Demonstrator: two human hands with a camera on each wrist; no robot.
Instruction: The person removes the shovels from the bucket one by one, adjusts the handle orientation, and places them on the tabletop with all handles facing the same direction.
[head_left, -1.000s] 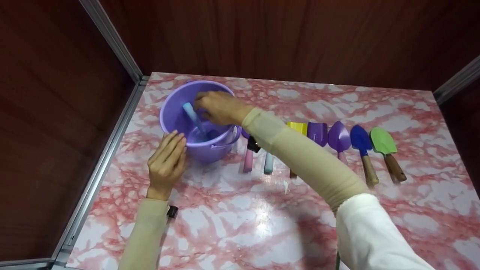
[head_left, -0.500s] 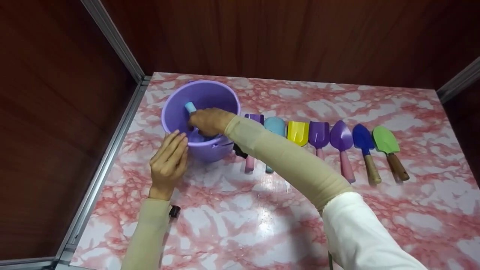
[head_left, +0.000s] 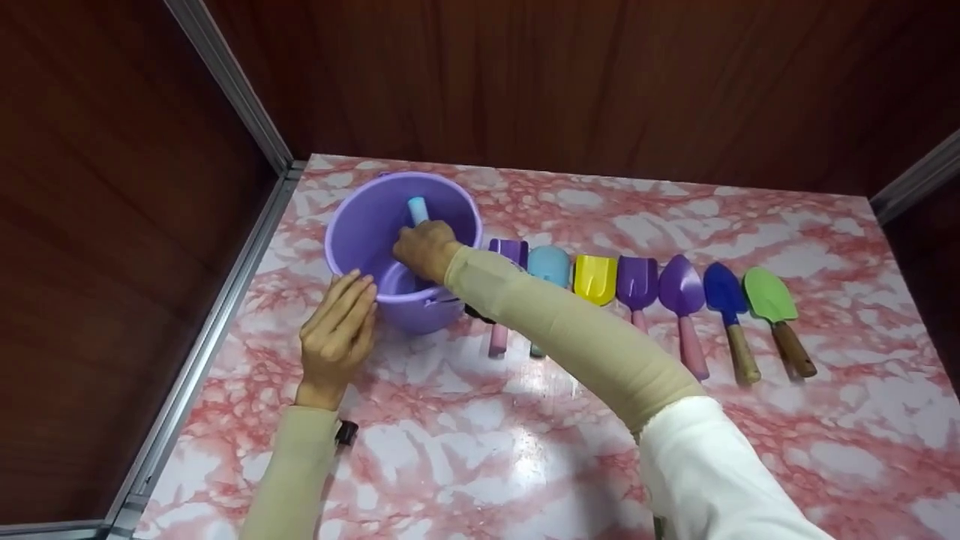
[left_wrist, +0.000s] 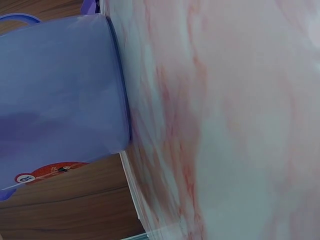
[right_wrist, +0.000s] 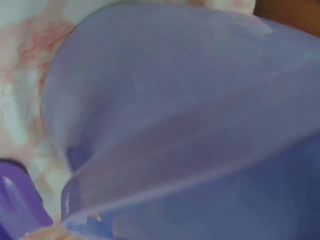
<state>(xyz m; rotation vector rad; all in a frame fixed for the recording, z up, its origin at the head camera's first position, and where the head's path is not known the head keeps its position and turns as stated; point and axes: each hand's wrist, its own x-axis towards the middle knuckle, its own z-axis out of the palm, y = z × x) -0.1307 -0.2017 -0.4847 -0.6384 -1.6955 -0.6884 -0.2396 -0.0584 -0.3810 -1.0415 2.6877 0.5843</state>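
A purple bucket (head_left: pixel 358 214) stands at the left of the marbled table. Inside it, my right hand (head_left: pixel 427 246) grips a light blue handle (head_left: pixel 418 210), whose top sticks up above the fingers. The lower end of that tool is hidden by the hand and the bucket. My left hand (head_left: pixel 334 334) rests its straight fingers against the bucket's near left rim; its thumb is hidden. The left wrist view shows the bucket's outer wall (left_wrist: pixel 60 85) with a red label, and the right wrist view its wall and rim (right_wrist: pixel 150 100). Neither wrist view shows a hand.
Right of the bucket lie several hand shovels and trowels in a row: purple (head_left: pixel 510 250), light blue (head_left: pixel 549 262), yellow (head_left: pixel 596 277), purple (head_left: pixel 637 281), purple (head_left: pixel 681 285), dark blue (head_left: pixel 724 289) and green (head_left: pixel 770 292). Dark wooden panels (head_left: pixel 555 82) wall the table in.
My right hand has gone down into the bucket and taken hold of the light blue handle, which has shifted right and stands more upright. The left hand stays at the rim.
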